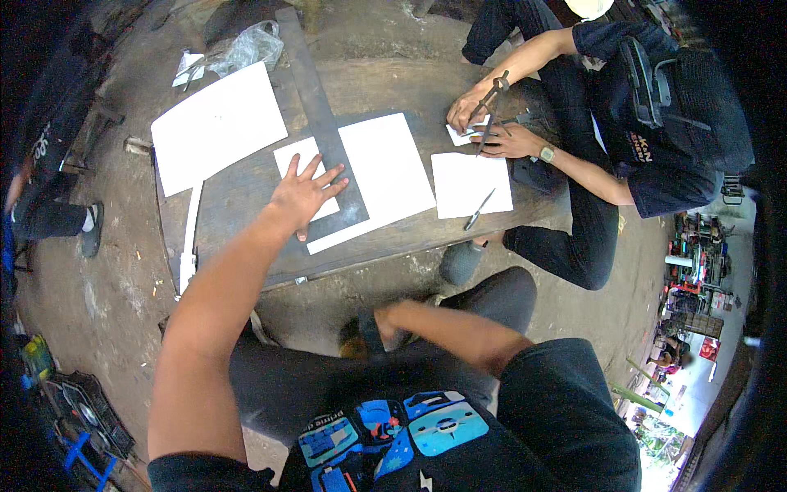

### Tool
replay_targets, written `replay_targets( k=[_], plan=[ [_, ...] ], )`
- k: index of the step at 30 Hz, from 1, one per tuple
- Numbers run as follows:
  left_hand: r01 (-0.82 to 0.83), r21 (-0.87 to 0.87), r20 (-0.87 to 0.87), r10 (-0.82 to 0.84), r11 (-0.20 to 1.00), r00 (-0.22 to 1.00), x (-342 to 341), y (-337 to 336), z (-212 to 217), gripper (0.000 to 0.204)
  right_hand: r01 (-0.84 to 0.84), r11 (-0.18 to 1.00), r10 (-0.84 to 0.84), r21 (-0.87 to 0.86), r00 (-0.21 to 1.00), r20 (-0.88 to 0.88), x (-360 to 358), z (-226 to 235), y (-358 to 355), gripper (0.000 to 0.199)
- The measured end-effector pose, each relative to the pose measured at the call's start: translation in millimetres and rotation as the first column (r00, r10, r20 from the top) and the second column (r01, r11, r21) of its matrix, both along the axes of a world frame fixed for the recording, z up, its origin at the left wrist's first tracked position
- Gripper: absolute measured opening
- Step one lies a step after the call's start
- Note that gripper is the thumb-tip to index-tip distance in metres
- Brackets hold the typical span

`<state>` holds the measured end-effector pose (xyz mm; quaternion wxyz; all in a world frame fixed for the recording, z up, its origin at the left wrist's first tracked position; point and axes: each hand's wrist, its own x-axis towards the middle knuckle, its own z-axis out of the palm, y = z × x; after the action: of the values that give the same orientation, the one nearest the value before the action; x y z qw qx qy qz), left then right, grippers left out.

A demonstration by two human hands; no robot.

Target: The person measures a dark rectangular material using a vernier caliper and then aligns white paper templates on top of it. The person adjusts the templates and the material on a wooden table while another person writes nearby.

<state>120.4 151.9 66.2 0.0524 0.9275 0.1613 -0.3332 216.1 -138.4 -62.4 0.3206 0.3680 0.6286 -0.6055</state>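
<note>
My left hand [310, 195] lies open with fingers spread, pressing on a small white sheet [288, 157] and the edge of a dark flat metal straightedge [316, 98]. The straightedge runs away from me across the wooden table and partly overlaps a larger white sheet [389, 168] to its right. Down by my lap, my right hand [384, 330] is smeared by motion, below the table's near edge. Its fingers do not show clearly, so I cannot make out whether it holds anything.
A big white sheet [217, 123], a caliper [188, 266] and a clear plastic bag [252, 49] lie at the left. At the right, a co-worker's hands [504, 141] handle a small paper beside a dark divider-like tool [493, 102]. A pen [479, 210] rests on another sheet [455, 182].
</note>
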Motion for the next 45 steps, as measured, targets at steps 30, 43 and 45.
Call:
replay_targets(
  k=[30,43,45],
  plan=[
    [-0.057,0.113,0.106,0.045,0.992,0.993,-2,-17,-10,0.147,-0.095,0.584,-0.318,0.806,0.887,0.334,50,128,141,0.06],
    [-0.331,0.244,0.276,0.263,0.911,0.925,-22,-34,3,0.137,0.083,0.51,-0.452,0.856,0.873,0.185,49,120,136,0.041],
    [-0.535,0.195,0.367,0.444,0.822,0.817,-41,-44,5,0.132,0.072,0.533,-0.433,0.843,0.879,0.199,53,119,136,0.054]
  ],
)
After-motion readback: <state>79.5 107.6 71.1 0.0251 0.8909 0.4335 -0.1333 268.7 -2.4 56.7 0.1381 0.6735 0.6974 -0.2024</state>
